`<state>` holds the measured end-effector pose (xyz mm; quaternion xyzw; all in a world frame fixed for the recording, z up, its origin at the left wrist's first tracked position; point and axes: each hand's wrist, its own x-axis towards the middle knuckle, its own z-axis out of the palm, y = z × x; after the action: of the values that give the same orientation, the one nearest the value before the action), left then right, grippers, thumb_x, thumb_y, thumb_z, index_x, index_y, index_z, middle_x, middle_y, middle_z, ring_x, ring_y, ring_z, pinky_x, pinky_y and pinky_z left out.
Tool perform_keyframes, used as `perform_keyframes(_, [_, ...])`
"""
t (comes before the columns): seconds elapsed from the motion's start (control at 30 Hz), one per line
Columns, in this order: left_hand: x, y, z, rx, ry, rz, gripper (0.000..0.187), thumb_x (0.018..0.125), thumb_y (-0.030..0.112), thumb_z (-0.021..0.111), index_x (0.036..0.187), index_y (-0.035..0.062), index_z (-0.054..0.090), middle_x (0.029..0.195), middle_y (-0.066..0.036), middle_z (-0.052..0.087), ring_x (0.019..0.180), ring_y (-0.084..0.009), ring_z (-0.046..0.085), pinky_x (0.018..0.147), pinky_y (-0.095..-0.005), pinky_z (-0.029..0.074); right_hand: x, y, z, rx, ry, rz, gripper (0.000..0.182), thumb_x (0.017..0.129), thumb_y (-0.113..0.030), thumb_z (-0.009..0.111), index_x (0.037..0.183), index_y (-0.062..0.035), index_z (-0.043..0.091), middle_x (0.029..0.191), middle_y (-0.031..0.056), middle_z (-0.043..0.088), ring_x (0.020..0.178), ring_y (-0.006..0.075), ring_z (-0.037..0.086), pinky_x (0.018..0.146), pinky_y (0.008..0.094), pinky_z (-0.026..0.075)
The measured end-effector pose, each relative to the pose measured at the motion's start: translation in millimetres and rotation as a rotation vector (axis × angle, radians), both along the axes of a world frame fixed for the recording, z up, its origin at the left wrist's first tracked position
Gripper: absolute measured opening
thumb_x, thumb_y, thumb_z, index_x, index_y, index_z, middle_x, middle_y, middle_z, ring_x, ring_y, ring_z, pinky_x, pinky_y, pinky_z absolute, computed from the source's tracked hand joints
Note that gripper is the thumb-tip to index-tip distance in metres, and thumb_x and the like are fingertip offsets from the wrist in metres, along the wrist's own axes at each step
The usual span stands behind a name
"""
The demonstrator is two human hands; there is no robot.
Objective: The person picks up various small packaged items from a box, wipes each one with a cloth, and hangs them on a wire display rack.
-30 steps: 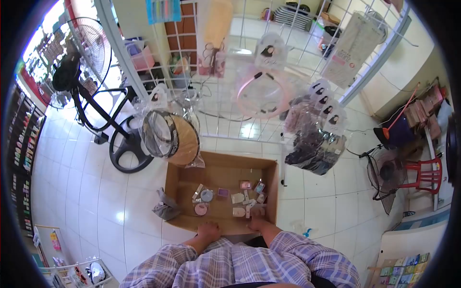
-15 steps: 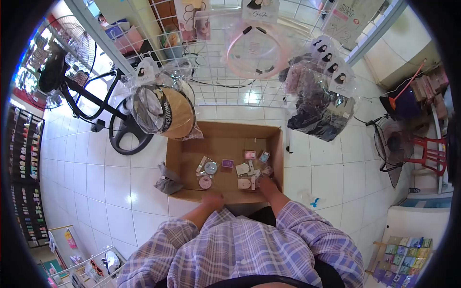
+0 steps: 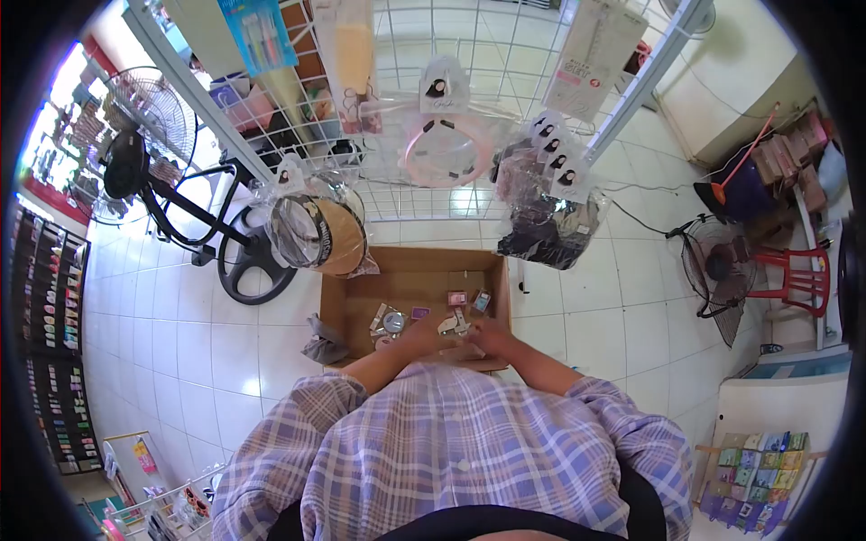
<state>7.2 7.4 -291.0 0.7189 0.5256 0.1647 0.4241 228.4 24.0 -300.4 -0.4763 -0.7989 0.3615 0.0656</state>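
Observation:
A cardboard box (image 3: 410,261) stands on the floor in front of me, with small packaged items inside. Over its near part, my left hand (image 3: 426,337) and my right hand (image 3: 490,336) are close together, their fingers smeared by motion. Between and just beyond them are small white cards (image 3: 453,325); whether either hand grips one, I cannot tell. Left of my left hand lies a round silvery item (image 3: 393,322) in clear wrap, with a pink round item (image 3: 384,343) partly hidden. A purple packet (image 3: 421,313), a pink packet (image 3: 457,298) and a blue packet (image 3: 482,301) lie farther back.
Grey cloth (image 3: 323,343) hangs at the box's left side. Beyond it rises a white wire rack (image 3: 424,207) with bagged headwear (image 3: 320,230), dark bagged goods (image 3: 550,230) and a pink hoop (image 3: 448,153). A steering wheel stand (image 3: 257,257) is left; a fan (image 3: 717,266) and red chair (image 3: 794,279) are right.
My left hand has moved from the box's near edge rightward and inward, beside my right hand. My right hand shifted slightly. The camera view has shifted, showing more of the rack.

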Motion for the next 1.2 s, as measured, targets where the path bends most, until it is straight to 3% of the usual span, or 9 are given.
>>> perform_keyframes(0.13, [14.5, 14.5, 96.7, -0.112, -0.096, 0.024, 0.049, 0.078, 0.032, 0.071, 0.12, 0.0093, 0.06, 0.111, -0.017, 0.064, 0.102, -0.0293, 0.062, 0.089, -0.038, 0.048, 2.1, 27.7, 76.5, -0.127, 0.125, -0.225, 0.028, 0.076, -0.024, 0.076, 0.09, -0.0032, 0.063, 0.076, 0.0105, 0.064, 0.07, 0.0175, 0.06, 0.065, 0.0326, 0.049])
perform_keyframes(0.2, [14.9, 22.3, 105.4, -0.091, -0.157, 0.129, 0.042, 0.078, 0.025, 0.071, 0.115, 0.0074, 0.062, 0.107, -0.015, 0.067, 0.094, -0.025, 0.066, 0.085, -0.0355, 0.051, 10.3, 36.2, 77.2, -0.154, 0.316, -0.307, 0.028, 0.074, -0.021, 0.077, 0.091, -0.0025, 0.063, 0.079, 0.0103, 0.066, 0.071, 0.0169, 0.062, 0.063, 0.0325, 0.049])
perform_keyframes(0.23, [12.3, 22.7, 99.0, -0.045, -0.171, 0.158, 0.039, 0.079, 0.021, 0.071, 0.114, 0.007, 0.063, 0.105, -0.014, 0.068, 0.091, -0.0229, 0.066, 0.083, -0.0344, 0.052, 3.7, 32.7, 140.0, -0.267, 0.359, -0.371, 0.024, 0.075, -0.011, 0.076, 0.093, -0.0014, 0.063, 0.083, 0.009, 0.068, 0.074, 0.0115, 0.062, 0.065, 0.029, 0.05])
perform_keyframes(0.27, [9.6, 23.0, 114.9, -0.068, -0.169, 0.152, 0.036, 0.08, 0.017, 0.07, 0.113, 0.0053, 0.063, 0.104, -0.012, 0.068, 0.091, -0.0209, 0.066, 0.082, -0.0335, 0.052, 8.7, 37.0, 139.2, -0.386, 0.614, -0.34, 0.023, 0.076, -0.005, 0.074, 0.096, -0.001, 0.063, 0.084, 0.0065, 0.068, 0.074, 0.0096, 0.061, 0.065, 0.0262, 0.05])
perform_keyframes(0.43, [-6.6, 31.6, 183.6, -0.175, -0.515, 0.251, 0.026, 0.085, 0.015, 0.066, 0.106, -0.0001, 0.062, 0.095, -0.008, 0.068, 0.082, -0.0135, 0.065, 0.072, -0.0278, 0.053, 10.5, 40.8, 228.5, -0.44, 0.747, -0.394, 0.025, 0.082, -0.008, 0.07, 0.103, 0.0004, 0.061, 0.086, 0.0037, 0.067, 0.071, 0.007, 0.059, 0.062, 0.0226, 0.048])
perform_keyframes(0.6, [-18.7, 28.5, 237.7, -0.299, -0.742, 0.497, 0.023, 0.093, 0.015, 0.057, 0.111, 0.0003, 0.057, 0.087, -0.004, 0.064, 0.075, -0.0097, 0.062, 0.069, -0.0252, 0.054, 8.7, 42.1, 239.0, -0.4, 0.873, -0.421, 0.021, 0.085, -0.009, 0.067, 0.103, 0.001, 0.06, 0.086, 0.003, 0.066, 0.07, 0.0061, 0.058, 0.06, 0.021, 0.047])
perform_keyframes(0.9, [-27.2, 17.1, 273.7, -0.299, -1.028, 0.484, 0.029, 0.096, 0.018, 0.05, 0.119, 0.0005, 0.052, 0.104, -0.01, 0.062, 0.09, -0.0187, 0.066, 0.075, -0.0346, 0.059, -23.6, 41.3, 270.4, -0.303, 0.935, -0.4, 0.025, 0.084, -0.01, 0.069, 0.105, 0.0002, 0.06, 0.086, 0.0041, 0.066, 0.071, 0.0076, 0.06, 0.061, 0.0209, 0.049])
perform_keyframes(1.07, [-30.7, 14.0, 272.5, -0.233, -0.984, 0.503, 0.027, 0.095, 0.016, 0.051, 0.119, 0.0019, 0.051, 0.103, -0.009, 0.061, 0.092, -0.0177, 0.065, 0.074, -0.0346, 0.06, -49.5, 46.9, 285.6, -0.367, 1.172, -0.485, 0.042, 0.083, -0.011, 0.072, 0.119, -0.0039, 0.051, 0.076, 0.0036, 0.062, 0.062, 0.0081, 0.058, 0.052, 0.0228, 0.047])
perform_keyframes(1.2, [-22.5, 4.7, 291.9, -0.067, -0.956, 0.613, 0.034, 0.094, 0.012, 0.053, 0.126, 0.0054, 0.043, 0.108, -0.008, 0.057, 0.088, -0.0148, 0.063, 0.072, -0.032, 0.059, -65.8, 54.5, 290.4, -0.263, 1.187, -0.446, 0.032, 0.086, -0.013, 0.069, 0.114, -0.0077, 0.053, 0.073, 0.0015, 0.059, 0.059, 0.0071, 0.054, 0.049, 0.0223, 0.043])
